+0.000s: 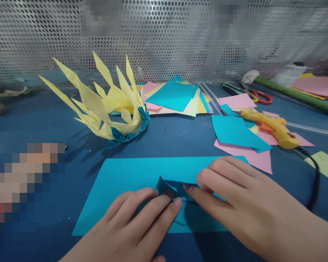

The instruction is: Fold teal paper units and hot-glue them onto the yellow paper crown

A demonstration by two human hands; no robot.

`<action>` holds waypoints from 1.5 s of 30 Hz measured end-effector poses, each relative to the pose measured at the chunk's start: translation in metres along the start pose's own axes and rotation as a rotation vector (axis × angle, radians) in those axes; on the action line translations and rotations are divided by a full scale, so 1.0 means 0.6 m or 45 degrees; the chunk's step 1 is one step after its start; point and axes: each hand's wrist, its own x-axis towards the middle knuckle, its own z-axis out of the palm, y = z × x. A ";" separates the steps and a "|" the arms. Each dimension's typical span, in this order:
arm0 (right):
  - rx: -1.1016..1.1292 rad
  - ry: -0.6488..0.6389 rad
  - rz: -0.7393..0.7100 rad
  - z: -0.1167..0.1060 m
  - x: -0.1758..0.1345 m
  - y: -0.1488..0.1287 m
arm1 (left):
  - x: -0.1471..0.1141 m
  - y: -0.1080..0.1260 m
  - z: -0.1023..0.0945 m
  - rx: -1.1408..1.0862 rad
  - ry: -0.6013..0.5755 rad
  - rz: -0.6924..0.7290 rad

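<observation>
Small folded blue paper piece (161, 186): lay between the fingertips, on top of the sheet, a pointed flap standing up.
Left hand (133, 222): stretched its fingers out, tips pressed against the piece, thumb apart from it.
Right hand (243, 203): curled its fingers, one fingertip touching the piece's right part; whether the thumb pinched it, I could not tell.
Large flat blue paper sheet (114, 178): spread beneath both hands.
Spiky pale-yellow paper crown with crumpled blue trim (94, 102): stood beyond the sheet, to the left.
Pile of coloured paper (172, 96): lay farther back.
Yellow glue gun with an orange trigger (282, 134): rested on pink and blue scraps, to the right.
Red-handled scissors (264, 96): lay behind it.
Perforated metal panel (164, 40): rose behind everything.
</observation>
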 end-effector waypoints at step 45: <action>0.033 -0.197 -0.009 -0.008 -0.004 0.006 | -0.005 -0.004 -0.005 0.016 -0.089 0.042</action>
